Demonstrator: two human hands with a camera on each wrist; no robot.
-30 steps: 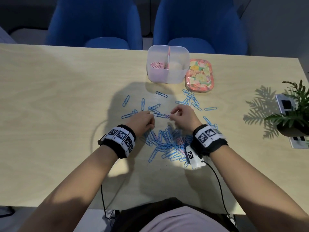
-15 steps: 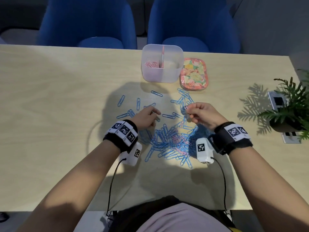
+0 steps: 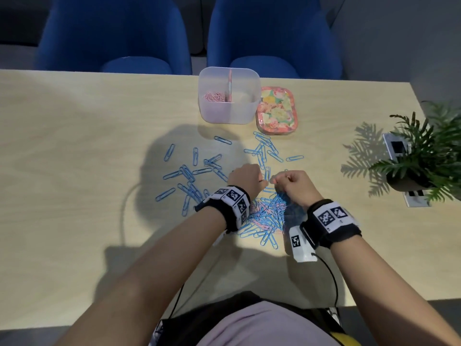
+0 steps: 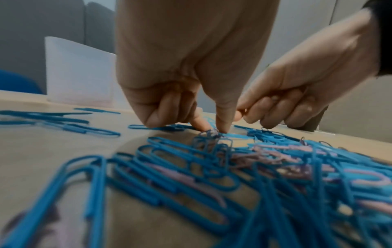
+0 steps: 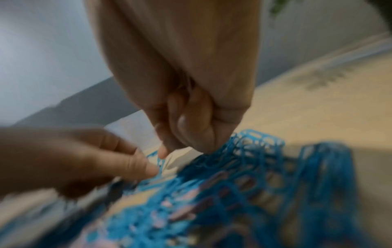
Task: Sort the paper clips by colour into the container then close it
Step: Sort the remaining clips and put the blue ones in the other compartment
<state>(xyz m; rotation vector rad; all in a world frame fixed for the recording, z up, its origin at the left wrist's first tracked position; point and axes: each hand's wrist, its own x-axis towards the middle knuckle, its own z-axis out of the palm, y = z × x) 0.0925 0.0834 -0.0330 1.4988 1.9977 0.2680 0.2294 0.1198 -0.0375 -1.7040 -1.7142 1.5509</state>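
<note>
While both hands work the far edge of the clip pile [image 3: 264,216] on the table [image 3: 74,146], the left hand [image 3: 245,177] pinches small clips at its fingertips [image 4: 220,129]. The right hand [image 3: 295,183] is curled; whether it grasps anything cannot be told. Behind stand the container [image 3: 228,113], pink clips [image 3: 215,96] in its left compartment, and its lid [image 3: 277,111].

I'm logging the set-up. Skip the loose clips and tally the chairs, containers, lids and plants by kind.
Blue chairs: 2
Container: 1
Floral lid: 1
Potted plant: 1
Total: 5
</note>
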